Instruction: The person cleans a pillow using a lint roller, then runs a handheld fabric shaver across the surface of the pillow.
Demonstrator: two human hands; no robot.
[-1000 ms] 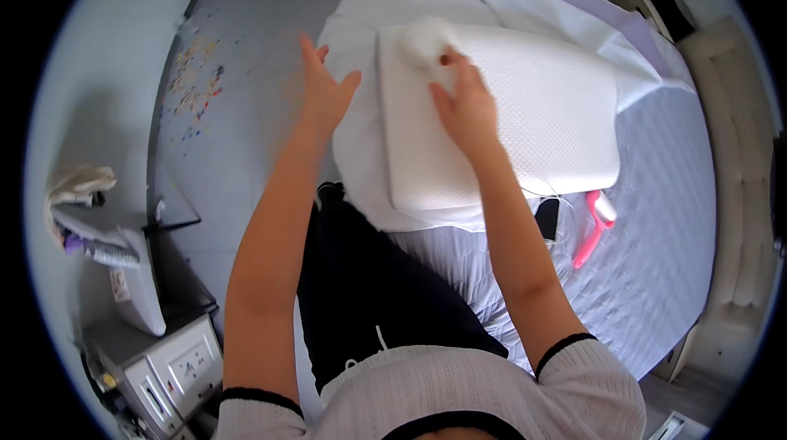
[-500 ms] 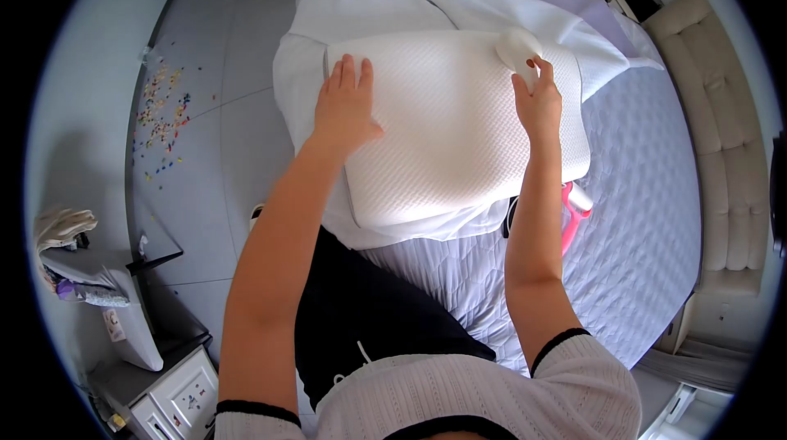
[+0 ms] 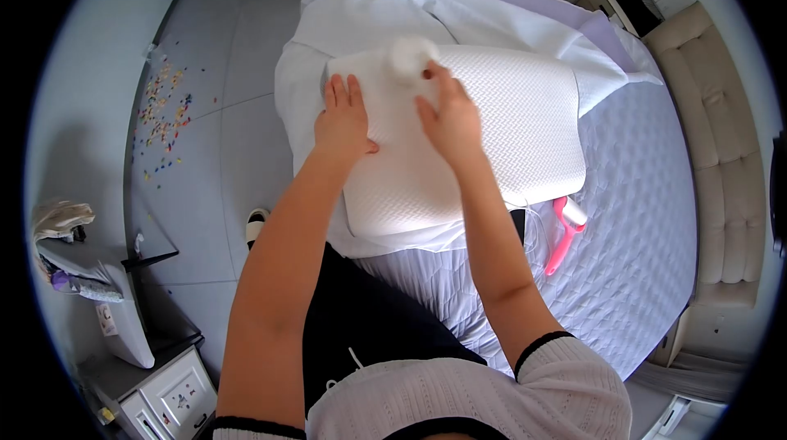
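A white pillow (image 3: 525, 124) with a textured cover lies on a rumpled white cloth (image 3: 369, 18) on the bed. My left hand (image 3: 343, 122) rests on the pillow's left part, fingers spread and holding nothing. In my right hand (image 3: 451, 116) is a white round-headed device (image 3: 410, 59), blurred by motion, over the upper left part of the pillow. A reddish-brown spot shows on it by my fingertips. Whether its head touches the pillow I cannot tell.
A pink-handled roller (image 3: 566, 235) and a dark phone-like object (image 3: 518, 224) with a white cable lie on the grey quilted bed (image 3: 631, 219). Small coloured pieces (image 3: 168, 116) are scattered on the floor. A white cabinet (image 3: 180, 395) stands at lower left.
Over the last half second, my right hand has moved left across the pillow with the white device. My left hand, raised off the pillow a second ago, is now on it.
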